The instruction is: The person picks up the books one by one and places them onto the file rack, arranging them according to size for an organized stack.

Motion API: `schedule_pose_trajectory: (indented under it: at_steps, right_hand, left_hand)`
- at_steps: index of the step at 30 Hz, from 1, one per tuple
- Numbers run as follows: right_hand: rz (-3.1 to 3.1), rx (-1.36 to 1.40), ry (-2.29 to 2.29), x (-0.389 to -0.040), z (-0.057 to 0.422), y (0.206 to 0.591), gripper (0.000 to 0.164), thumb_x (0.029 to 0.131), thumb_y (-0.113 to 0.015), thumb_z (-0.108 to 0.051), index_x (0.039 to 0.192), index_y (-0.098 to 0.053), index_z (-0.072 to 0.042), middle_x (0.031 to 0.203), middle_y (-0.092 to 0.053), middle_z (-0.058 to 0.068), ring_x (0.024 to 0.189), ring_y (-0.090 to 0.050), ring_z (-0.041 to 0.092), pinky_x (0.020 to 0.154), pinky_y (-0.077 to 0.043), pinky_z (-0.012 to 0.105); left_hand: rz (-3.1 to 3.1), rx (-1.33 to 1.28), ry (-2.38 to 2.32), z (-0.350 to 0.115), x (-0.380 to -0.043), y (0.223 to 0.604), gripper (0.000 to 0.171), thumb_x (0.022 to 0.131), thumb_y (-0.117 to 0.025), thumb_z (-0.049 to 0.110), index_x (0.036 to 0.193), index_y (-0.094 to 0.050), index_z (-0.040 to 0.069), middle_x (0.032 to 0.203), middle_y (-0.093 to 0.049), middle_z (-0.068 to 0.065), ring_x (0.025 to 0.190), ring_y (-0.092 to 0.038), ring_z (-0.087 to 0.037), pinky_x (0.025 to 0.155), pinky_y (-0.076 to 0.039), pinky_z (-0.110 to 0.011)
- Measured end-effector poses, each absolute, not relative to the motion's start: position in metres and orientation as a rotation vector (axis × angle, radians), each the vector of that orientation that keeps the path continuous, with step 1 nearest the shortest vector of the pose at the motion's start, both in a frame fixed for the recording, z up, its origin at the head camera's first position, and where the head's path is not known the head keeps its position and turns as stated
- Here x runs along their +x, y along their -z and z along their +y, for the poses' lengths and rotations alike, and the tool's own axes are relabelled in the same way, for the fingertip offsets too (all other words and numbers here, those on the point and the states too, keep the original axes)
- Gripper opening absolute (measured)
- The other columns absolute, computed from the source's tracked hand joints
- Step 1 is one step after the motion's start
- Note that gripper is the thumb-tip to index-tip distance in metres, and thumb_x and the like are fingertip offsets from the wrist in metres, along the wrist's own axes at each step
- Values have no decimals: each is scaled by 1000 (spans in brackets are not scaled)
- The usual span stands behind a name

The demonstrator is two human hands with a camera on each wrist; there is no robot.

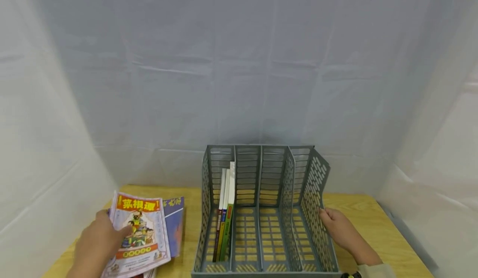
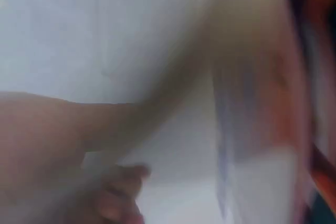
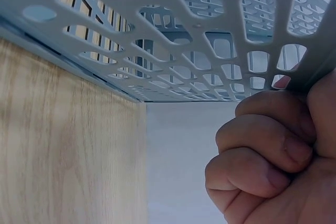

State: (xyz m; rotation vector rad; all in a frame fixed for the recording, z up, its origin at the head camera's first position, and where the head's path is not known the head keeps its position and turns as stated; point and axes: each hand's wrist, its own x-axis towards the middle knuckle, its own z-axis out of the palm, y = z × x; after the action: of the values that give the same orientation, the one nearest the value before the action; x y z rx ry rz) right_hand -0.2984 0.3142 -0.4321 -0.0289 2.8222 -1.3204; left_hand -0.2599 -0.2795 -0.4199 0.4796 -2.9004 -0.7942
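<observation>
With the thumb across its cover, my left hand (image 1: 98, 242) grips a comic-style book (image 1: 143, 228) by its left side in the head view. Under it, a blue-purple book (image 1: 174, 228) shows partly on the table. A grey mesh file rack (image 1: 246, 270) with several slots stands to the right. In its leftmost slot a few thin books (image 1: 225, 215) lean upright. At the rack's right wall, my right hand (image 1: 341, 228) pinches the front edge; in the right wrist view its fingers (image 3: 257, 156) are curled. The left wrist view is badly blurred.
The wooden table (image 1: 358, 215) extends past both sides of the rack. White sheeting (image 1: 239, 83) hangs behind and along both sides. Another paper edge (image 1: 149, 274) peeks out beneath the held book.
</observation>
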Motion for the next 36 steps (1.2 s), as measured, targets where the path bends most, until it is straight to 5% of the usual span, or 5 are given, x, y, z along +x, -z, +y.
schedule_pose_trajectory:
  at_steps: [5,13,20,25,36]
  right_hand:
    - [2816,-51,1331,-298,315,433,47,113,-40,-34,73,-39,-11,60,-34,-1,52,-28,13,51,-33,28]
    - [2790,-73,1371,-296,313,429,46,113,-40,-33,73,-40,-11,60,-34,-2,52,-28,12,49,-32,27]
    - [2814,-68,1339,-297,316,431,46,113,-39,-33,73,-40,-11,61,-35,-1,52,-28,13,50,-33,28]
    - [2820,-70,1349,-296,317,431,46,113,-41,-33,73,-39,-11,60,-35,-1,52,-29,12,50,-33,28]
    - [2769,-75,1384,-296,314,429,47,113,-39,-33,73,-39,-10,60,-34,-1,51,-28,12,51,-34,28]
  left_hand:
    - [-2777,299,944,-258,-246,392,65,107,-44,53,144,-48,-1,93,-71,-13,71,-62,-20,61,-47,-37]
    - [-1804,141,1095,-215,-229,376,28,93,-72,11,117,-68,-4,86,-67,30,70,-59,17,61,-46,-5]
    - [-2619,15,882,-216,-232,375,39,98,-64,24,120,-68,-8,96,-76,-21,75,-74,-25,60,-58,-41]
    - [-2994,-49,896,-216,-237,379,60,105,-54,36,137,-55,-14,113,-73,-26,97,-73,-39,81,-56,-60]
    - [-3029,9,882,-211,-234,382,60,106,-52,36,139,-54,-14,115,-70,-30,99,-71,-47,82,-54,-65]
